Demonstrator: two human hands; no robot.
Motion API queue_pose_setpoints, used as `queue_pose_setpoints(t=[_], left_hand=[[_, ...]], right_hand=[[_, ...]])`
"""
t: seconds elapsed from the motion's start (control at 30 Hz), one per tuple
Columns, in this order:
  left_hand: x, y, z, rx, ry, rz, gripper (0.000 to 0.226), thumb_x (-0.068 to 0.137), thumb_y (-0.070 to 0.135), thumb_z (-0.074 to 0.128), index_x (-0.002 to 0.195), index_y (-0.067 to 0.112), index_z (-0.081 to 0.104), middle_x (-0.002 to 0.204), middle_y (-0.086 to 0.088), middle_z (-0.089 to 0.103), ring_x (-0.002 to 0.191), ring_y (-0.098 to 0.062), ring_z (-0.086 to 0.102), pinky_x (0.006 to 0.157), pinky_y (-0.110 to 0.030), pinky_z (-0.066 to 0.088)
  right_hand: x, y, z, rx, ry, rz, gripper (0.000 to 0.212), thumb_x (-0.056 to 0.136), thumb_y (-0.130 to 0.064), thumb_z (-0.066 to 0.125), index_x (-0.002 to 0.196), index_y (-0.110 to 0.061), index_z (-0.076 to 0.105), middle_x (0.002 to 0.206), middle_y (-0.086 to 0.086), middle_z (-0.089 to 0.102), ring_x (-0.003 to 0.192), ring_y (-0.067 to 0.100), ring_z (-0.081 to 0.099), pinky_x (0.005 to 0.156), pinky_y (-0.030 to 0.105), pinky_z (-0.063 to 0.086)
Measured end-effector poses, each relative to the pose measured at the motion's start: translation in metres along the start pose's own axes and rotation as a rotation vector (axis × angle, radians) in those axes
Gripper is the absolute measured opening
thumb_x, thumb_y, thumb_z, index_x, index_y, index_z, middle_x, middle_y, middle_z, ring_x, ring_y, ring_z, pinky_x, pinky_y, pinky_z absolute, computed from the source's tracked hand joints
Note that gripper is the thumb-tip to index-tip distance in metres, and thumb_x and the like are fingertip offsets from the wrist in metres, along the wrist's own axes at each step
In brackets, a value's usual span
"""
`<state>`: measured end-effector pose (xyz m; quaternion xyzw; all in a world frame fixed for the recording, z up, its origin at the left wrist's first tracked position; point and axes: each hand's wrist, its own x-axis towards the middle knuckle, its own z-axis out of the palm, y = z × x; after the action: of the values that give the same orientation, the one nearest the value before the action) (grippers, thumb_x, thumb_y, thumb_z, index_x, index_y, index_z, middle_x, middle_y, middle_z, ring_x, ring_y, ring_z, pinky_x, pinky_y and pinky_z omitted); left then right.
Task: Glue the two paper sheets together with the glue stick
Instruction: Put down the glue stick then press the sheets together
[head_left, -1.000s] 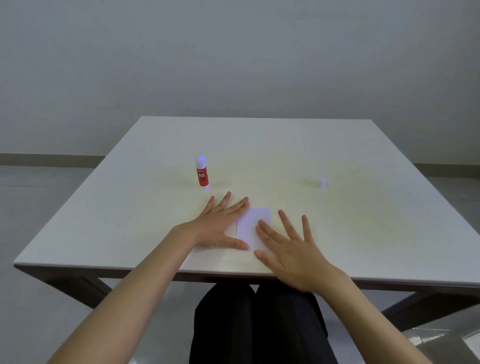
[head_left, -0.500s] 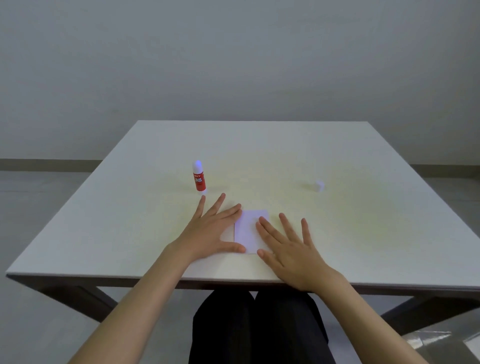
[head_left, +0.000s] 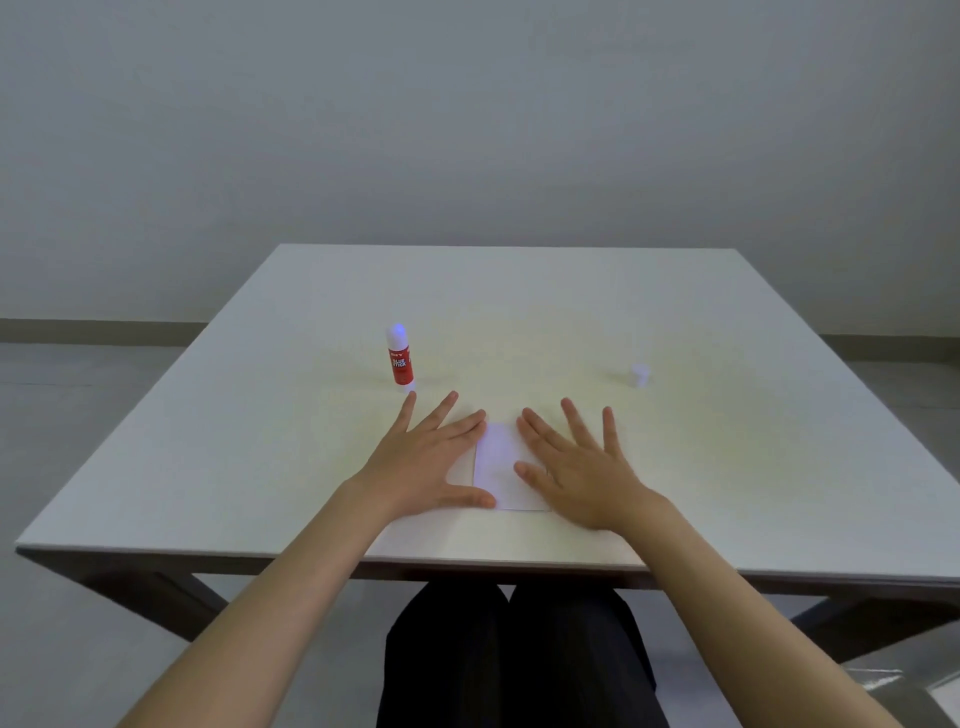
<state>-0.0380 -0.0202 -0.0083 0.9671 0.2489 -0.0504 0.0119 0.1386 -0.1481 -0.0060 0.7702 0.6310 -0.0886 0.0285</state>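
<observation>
While both hands lie flat on the paper (head_left: 501, 462), the main risk, as I judge it, is sliding: pressing outward with splayed palms could shift the top sheet off the lower one and leave the edges misaligned, or smear any wet glue past the edge onto the worktop (head_left: 727, 467). Only one white rectangle is clear; whether a second sheet sits exactly under it cannot be told. Lifting a palm too fast could also peel up a corner.

Left hand (head_left: 431, 462): palm down, fingers spread and apart, gripping nothing, thumb along the paper's near-left corner, index tip at its far-left corner. Right hand (head_left: 576, 467): palm down, fingers spread, gripping nothing, thumb and index over the paper's right side. Both forearms reach in over the near edge.

Paper lies near the middle of the near edge, between the hands. Glue stick (head_left: 400, 358) stands upright, uncapped, purple tip showing, left of centre, just beyond the left fingertips and not touching them. Cap (head_left: 640, 374) sits well apart toward the right side. An elbow sweep could knock the stick over.
</observation>
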Motion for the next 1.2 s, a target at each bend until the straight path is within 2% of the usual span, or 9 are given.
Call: queue_pose_setpoints(t=[0.1, 0.17, 0.33, 0.53, 0.73, 0.9, 1.1, 1.2], left_hand=[[0.0, -0.001, 0.002, -0.023, 0.017, 0.006, 0.1, 0.071, 0.084, 0.028, 0.151, 0.026, 0.011, 0.16, 0.018, 0.003, 0.147, -0.011, -0.013, 0.114, -0.049, -0.017], [0.0, -0.002, 0.004, -0.024, 0.02, 0.008, 0.1, 0.071, 0.084, 0.027, 0.151, 0.026, 0.011, 0.16, 0.018, 0.003, 0.147, -0.011, -0.013, 0.113, -0.049, -0.017], [0.001, 0.0, 0.002, -0.043, -0.015, -0.01, 0.102, 0.07, 0.084, 0.029, 0.152, 0.026, 0.007, 0.16, 0.018, 0.001, 0.147, -0.01, -0.014, 0.114, -0.049, -0.017], [-0.002, -0.001, 0.001, -0.09, -0.021, -0.001, 0.1, 0.072, 0.081, 0.033, 0.152, 0.027, 0.005, 0.16, 0.018, 0.001, 0.147, -0.009, -0.014, 0.116, -0.051, -0.014], [-0.004, 0.002, 0.001, -0.201, -0.056, -0.036, 0.099, 0.075, 0.077, 0.041, 0.152, 0.028, 0.001, 0.159, 0.02, -0.003, 0.147, -0.008, -0.014, 0.117, -0.05, -0.013], [-0.003, 0.0, 0.003, -0.23, -0.047, -0.033, 0.101, 0.073, 0.079, 0.041, 0.151, 0.03, 0.001, 0.158, 0.022, -0.003, 0.146, -0.008, -0.014, 0.117, -0.05, -0.012], [-0.004, 0.001, 0.002, -0.26, -0.055, -0.047, 0.1, 0.075, 0.075, 0.045, 0.152, 0.028, 0.002, 0.159, 0.021, -0.002, 0.147, -0.01, -0.013, 0.117, -0.049, -0.013], [-0.004, 0.002, 0.002, -0.269, -0.056, -0.043, 0.1, 0.075, 0.075, 0.045, 0.152, 0.028, 0.002, 0.158, 0.021, -0.003, 0.147, -0.01, -0.013, 0.117, -0.05, -0.012]], right_hand=[[-0.016, -0.026, 0.015, -0.006, 0.032, -0.2, 0.069, 0.093, -0.06, 0.008, 0.152, -0.027, -0.006, 0.16, -0.015, -0.009, 0.144, 0.023, -0.026, 0.108, 0.053, -0.027], [-0.022, -0.029, 0.02, 0.021, 0.008, -0.26, 0.068, 0.092, -0.061, 0.006, 0.151, -0.031, -0.006, 0.16, -0.019, -0.009, 0.144, 0.019, -0.027, 0.108, 0.053, -0.028], [-0.006, -0.001, -0.004, -0.003, -0.029, -0.09, 0.06, 0.098, -0.053, 0.011, 0.151, -0.032, -0.009, 0.159, -0.019, -0.012, 0.145, 0.023, -0.025, 0.112, 0.055, -0.022], [-0.029, -0.023, 0.02, 0.042, 0.023, -0.308, 0.063, 0.094, -0.059, 0.008, 0.151, -0.036, -0.006, 0.158, -0.024, -0.01, 0.143, 0.016, -0.03, 0.11, 0.051, -0.027], [-0.012, 0.004, 0.0, 0.009, 0.007, -0.079, 0.06, 0.098, -0.053, 0.01, 0.151, -0.032, -0.007, 0.159, -0.02, -0.011, 0.144, 0.021, -0.028, 0.112, 0.054, -0.022], [-0.054, -0.009, 0.027, 0.042, 0.068, -0.295, 0.065, 0.09, -0.062, 0.001, 0.15, -0.038, -0.007, 0.156, -0.027, -0.012, 0.14, 0.012, -0.035, 0.108, 0.047, -0.032], [-0.048, 0.002, 0.012, 0.025, 0.062, -0.125, 0.059, 0.097, -0.053, 0.008, 0.15, -0.036, -0.009, 0.156, -0.025, -0.013, 0.144, 0.02, -0.028, 0.112, 0.053, -0.024], [-0.057, -0.011, 0.02, 0.059, 0.096, -0.193, 0.065, 0.091, -0.06, 0.002, 0.151, -0.035, -0.006, 0.154, -0.025, -0.013, 0.144, 0.018, -0.028, 0.109, 0.048, -0.03]])
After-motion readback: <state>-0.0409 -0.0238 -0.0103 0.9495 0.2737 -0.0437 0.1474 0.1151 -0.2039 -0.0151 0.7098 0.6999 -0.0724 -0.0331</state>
